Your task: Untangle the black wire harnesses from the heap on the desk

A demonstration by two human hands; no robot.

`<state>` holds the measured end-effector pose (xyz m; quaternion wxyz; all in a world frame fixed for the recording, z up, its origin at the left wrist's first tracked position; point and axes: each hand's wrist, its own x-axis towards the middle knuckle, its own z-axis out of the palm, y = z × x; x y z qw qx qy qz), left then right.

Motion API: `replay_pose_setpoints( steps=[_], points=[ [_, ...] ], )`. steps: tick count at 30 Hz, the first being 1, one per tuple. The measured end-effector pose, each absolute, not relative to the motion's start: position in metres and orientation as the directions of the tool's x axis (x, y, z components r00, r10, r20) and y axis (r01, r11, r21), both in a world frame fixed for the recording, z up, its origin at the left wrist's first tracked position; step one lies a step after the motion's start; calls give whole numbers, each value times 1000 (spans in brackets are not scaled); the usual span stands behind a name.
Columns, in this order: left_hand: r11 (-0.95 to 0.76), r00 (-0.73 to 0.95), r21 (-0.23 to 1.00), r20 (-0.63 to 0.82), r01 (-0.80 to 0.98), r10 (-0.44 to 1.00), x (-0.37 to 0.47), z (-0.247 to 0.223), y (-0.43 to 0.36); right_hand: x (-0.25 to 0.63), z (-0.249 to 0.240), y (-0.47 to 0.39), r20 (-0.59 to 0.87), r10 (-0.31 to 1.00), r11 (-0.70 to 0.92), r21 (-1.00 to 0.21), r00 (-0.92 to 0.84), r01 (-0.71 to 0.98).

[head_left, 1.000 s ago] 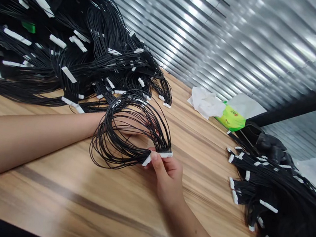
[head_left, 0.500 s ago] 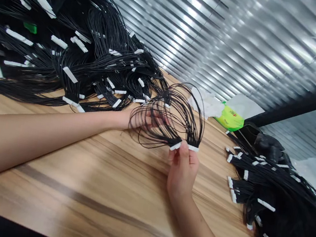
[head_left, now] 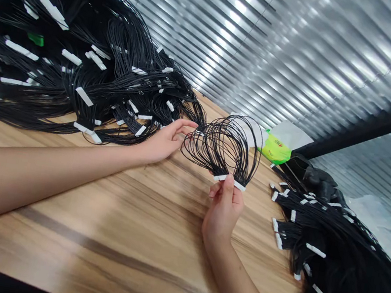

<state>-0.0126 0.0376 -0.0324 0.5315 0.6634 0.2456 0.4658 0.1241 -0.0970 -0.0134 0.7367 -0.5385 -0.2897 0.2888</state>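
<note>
My right hand (head_left: 225, 206) pinches the white connectors of a looped black wire harness (head_left: 224, 144) above the middle of the wooden table. The wires fan upward in round loops, with the two connector ends side by side under my thumb. My left hand (head_left: 169, 140) is at the left edge of those loops, fingers apart and pointing right, holding nothing. Whether its fingertips touch the wires I cannot tell. Just behind the left hand lies a large pile of black harnesses (head_left: 117, 73) with white connectors.
More black harnesses (head_left: 336, 245) lie along the table's right side. A green and yellow packet (head_left: 275, 150) and white plastic stand near the back edge. Behind the wooden table (head_left: 121, 234) rises a corrugated metallic surface (head_left: 271, 49).
My left hand has come out from behind the wire loops and moved slightly left. The loops look rounder and less spread to the left. My right hand keeps its hold.
</note>
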Motion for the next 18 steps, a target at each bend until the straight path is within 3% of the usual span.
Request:
replay_pose_setpoints(
  steps=[4, 7, 9, 11, 14, 16, 18],
  points=[
    [-407, 352, 911, 401, -63, 845, -17, -20, 31, 124, -13, -97, 120, 738, 249, -963, 664, -103],
    [-593, 231, 805, 580, -15, 781, -24, -6, 22, 123, -12, -98, 124, 744, 261, -958, 657, -116],
    [-758, 207, 652, 738, 27, 642, -27, 2, 15, 123, -13, -98, 129, 748, 269, -956, 651, -120],
    [-887, 289, 450, 839, 104, 460, -28, 5, 8, 123, -13, -99, 141, 756, 274, -955, 640, -114],
    [-971, 472, 127, 856, 201, 210, -27, 5, 0, 123, -15, -100, 164, 770, 285, -953, 617, -103],
    [-971, 522, 10, 842, 240, 138, -26, 4, -4, 122, -16, -101, 172, 776, 284, -954, 607, -93],
    [-965, 525, -21, 842, 262, 124, -25, 3, -6, 122, -16, -101, 174, 781, 274, -959, 599, -78]
  ],
)
